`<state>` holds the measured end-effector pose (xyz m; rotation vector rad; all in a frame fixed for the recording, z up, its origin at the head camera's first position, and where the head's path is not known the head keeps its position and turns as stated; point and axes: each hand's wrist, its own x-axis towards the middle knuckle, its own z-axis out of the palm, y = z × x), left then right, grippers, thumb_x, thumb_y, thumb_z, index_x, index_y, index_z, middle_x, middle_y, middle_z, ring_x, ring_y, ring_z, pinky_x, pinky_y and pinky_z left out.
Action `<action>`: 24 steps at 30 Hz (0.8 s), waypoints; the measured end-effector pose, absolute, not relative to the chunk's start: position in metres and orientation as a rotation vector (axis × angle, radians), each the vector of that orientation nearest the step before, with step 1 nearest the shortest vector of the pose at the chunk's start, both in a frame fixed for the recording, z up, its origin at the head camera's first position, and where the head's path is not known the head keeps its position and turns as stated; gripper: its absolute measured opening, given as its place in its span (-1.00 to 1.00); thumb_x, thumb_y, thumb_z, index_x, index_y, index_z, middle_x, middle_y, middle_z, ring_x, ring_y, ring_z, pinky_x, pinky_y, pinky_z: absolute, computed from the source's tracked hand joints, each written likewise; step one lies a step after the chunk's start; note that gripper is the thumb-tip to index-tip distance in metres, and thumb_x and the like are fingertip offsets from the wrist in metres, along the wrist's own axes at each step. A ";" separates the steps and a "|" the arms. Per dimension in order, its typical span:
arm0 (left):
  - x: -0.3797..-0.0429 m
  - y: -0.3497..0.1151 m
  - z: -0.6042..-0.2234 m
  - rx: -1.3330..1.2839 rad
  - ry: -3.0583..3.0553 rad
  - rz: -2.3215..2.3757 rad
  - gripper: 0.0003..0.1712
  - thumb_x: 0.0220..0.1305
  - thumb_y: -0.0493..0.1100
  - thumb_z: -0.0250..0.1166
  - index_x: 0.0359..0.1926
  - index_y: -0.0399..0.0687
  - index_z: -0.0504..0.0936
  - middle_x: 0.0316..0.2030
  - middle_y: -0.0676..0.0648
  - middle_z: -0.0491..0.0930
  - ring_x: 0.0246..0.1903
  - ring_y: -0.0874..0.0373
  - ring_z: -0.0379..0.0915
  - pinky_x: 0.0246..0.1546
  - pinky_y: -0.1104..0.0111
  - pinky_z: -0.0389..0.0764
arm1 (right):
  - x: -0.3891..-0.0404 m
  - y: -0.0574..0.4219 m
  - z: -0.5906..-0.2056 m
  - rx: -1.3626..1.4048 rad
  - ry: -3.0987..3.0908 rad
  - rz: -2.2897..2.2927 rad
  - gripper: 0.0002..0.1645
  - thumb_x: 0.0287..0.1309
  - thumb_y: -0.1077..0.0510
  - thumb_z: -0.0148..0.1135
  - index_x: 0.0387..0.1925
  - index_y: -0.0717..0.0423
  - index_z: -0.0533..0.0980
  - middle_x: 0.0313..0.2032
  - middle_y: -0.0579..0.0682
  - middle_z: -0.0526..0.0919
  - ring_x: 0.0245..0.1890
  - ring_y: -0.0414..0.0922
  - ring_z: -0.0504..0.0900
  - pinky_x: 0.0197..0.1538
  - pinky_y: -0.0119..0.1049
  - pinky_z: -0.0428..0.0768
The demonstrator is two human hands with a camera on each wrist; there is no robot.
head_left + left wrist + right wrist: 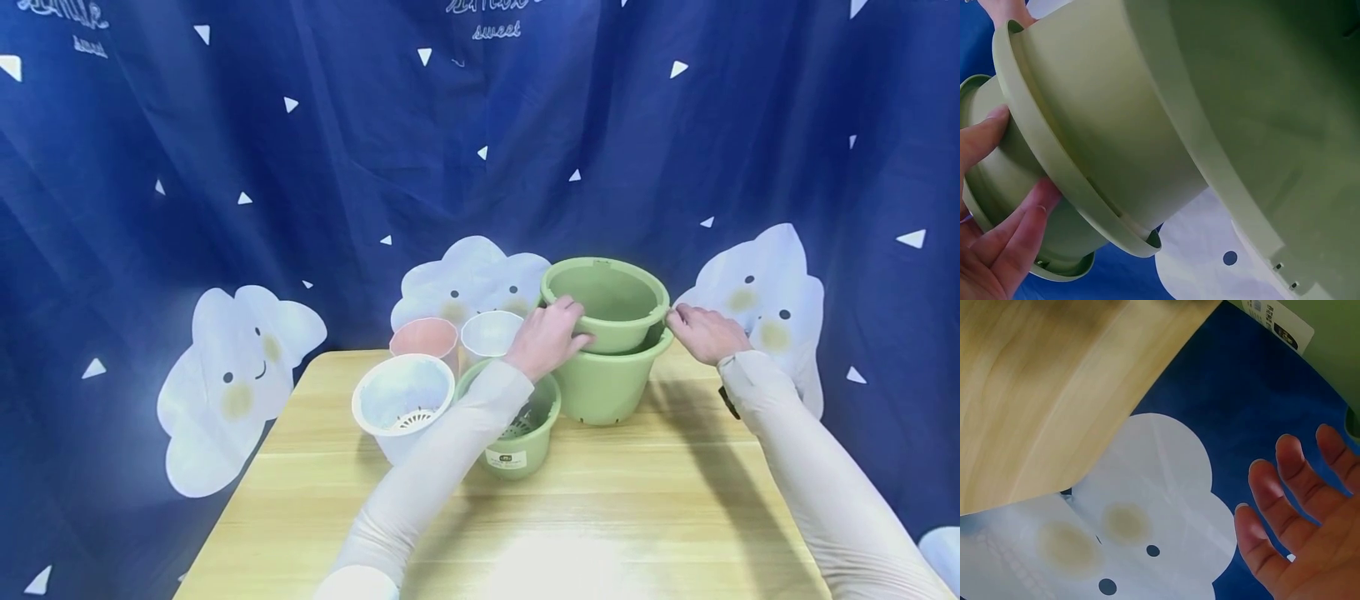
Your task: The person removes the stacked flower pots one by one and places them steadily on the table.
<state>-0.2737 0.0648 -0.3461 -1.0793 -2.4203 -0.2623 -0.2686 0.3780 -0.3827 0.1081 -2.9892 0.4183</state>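
Note:
Two large light green pots stand stacked at the back right. The upper green pot (600, 298) sits partly inside the lower green pot (603, 387), its rim raised and tilted toward me. My left hand (546, 340) grips at the near left rim area. In the left wrist view, its thumb (991, 128) and fingers (1022, 228) come up against a green rim. My right hand (708, 333) is at the right side of the upper rim. Its fingers (1272, 494) are spread and loosely straight in the right wrist view; the thumb is hidden there.
Left of the stack are a smaller green pot (512, 458) with a label, partly behind my left forearm, a white pot (401, 392) with a slotted base, a pink pot (424, 337) and another white pot (491, 332). All stand on the wooden table (622, 500) before a blue curtain (360, 167).

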 end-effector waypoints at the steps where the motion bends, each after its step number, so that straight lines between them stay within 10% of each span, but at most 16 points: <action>1: -0.274 0.064 -0.346 -1.078 -2.419 -0.264 -0.55 0.34 0.20 0.37 -0.04 -0.06 0.67 -0.18 0.02 0.64 -0.34 0.12 0.70 -0.27 0.36 0.74 | -0.268 0.378 -0.383 0.106 -2.990 0.416 -0.23 0.50 -0.32 -0.57 -0.06 0.12 0.45 0.00 0.28 0.65 -0.05 0.30 0.67 -0.29 0.13 0.59; 24: -0.269 0.055 -0.326 -1.052 -2.330 -0.378 -0.56 0.33 0.12 0.40 -0.01 -0.13 0.66 -0.09 -0.04 0.68 -0.25 0.09 0.72 -0.19 0.35 0.76 | -0.267 0.374 -0.377 0.105 -3.010 0.365 -0.28 0.50 -0.23 -0.50 -0.01 0.18 0.48 0.06 0.33 0.64 0.01 0.38 0.63 -0.22 0.27 0.59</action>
